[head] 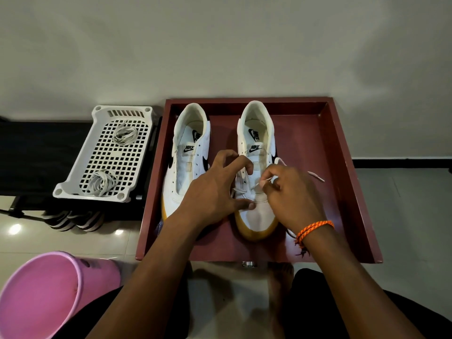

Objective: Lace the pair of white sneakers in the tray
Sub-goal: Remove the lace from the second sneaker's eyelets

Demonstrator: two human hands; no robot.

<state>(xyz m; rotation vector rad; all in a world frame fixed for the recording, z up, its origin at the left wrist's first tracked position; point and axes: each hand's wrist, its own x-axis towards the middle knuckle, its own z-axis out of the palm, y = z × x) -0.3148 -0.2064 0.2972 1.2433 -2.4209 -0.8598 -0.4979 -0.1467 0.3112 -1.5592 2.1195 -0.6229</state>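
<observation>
Lace [263, 181] pinched in right fingers [269, 185]

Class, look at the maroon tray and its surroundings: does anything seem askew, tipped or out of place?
Yes: the pink plastic bucket lies tipped on its side on the floor, left of the maroon tray. Both white sneakers stand upright.
</observation>
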